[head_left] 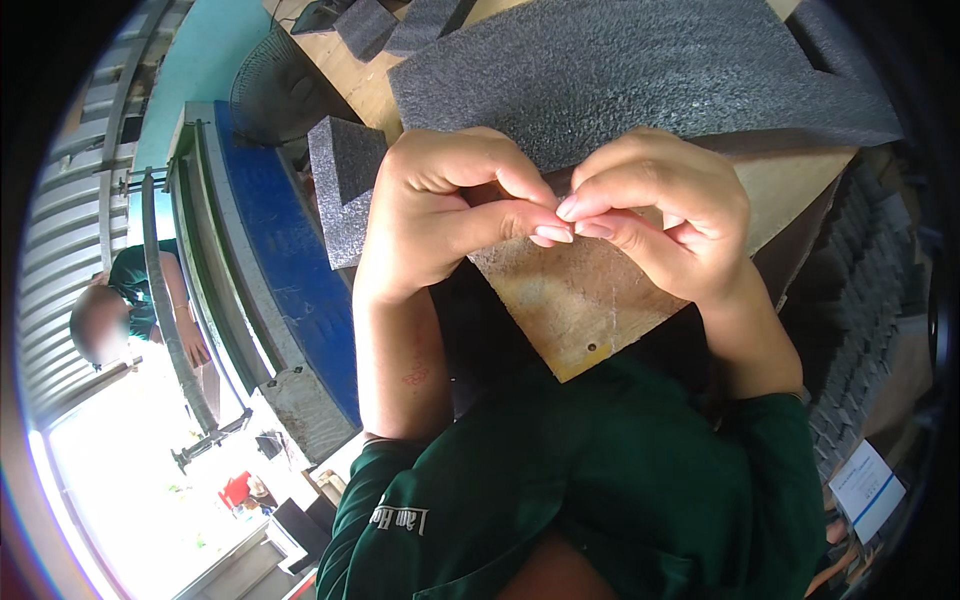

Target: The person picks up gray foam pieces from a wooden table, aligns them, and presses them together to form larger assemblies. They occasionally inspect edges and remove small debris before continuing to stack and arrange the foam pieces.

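Observation:
My left hand (pixel 450 205) and my right hand (pixel 665 210) meet fingertip to fingertip above the work board. On each, the thumb and index finger are pinched together. Whatever lies between the tips, if anything, is too small or too hidden to make out. Below them is the corner of a worn wooden board (pixel 570 310) with a small dark hole near its tip. Just beyond my fingers lies a large dark grey foam sheet (pixel 620 80). A grey foam block (pixel 350 175) with a cut-out stands beside my left wrist.
Smaller foam pieces (pixel 366 28) lie at the far edge of the table. A black fan (pixel 280 90) and a blue-sided machine bed (pixel 270 220) are on the left, with a person (pixel 145 295) beyond. Stacked grey foam (pixel 850 300) fills the right side, near a white card (pixel 868 492).

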Motion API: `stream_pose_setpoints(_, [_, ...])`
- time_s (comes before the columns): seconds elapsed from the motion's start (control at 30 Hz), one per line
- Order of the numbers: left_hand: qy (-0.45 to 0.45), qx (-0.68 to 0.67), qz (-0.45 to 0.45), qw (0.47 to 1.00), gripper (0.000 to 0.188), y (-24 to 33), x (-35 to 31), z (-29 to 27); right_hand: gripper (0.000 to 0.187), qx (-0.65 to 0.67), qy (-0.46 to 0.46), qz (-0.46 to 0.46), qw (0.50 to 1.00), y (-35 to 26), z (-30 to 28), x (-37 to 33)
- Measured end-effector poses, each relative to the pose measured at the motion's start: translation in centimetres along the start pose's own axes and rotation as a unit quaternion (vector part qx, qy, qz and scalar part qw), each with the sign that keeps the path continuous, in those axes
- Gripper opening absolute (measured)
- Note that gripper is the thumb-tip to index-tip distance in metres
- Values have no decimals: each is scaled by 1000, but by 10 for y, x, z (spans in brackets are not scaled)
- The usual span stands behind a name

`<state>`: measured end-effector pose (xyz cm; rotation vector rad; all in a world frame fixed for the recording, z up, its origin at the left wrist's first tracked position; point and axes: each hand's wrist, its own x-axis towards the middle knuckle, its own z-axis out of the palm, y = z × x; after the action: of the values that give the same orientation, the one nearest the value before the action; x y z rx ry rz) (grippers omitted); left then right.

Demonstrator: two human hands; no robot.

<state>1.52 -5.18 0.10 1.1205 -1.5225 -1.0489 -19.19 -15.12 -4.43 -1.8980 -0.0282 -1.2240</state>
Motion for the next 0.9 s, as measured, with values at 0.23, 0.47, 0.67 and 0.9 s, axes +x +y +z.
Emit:
stream_pose_setpoints(0.23, [7,19,-11,1000,5,3,0,4,13,8,-12,4,1000,1,-3,1])
stream_pose_setpoints(0.47, [21,-23,-70,997,4,6,-1,5,12,-8,-26,-8,1000,3,-5,-1])
stream_pose_setpoints(0.67, [25,-20,-57,998,3,5,1,6,11,-62,-19,-14,998,3,1,-4])
stream_pose_setpoints(0.9, [35,-31,-64,997,3,4,1,7,11,-62,-9,-9,998,3,5,-2])
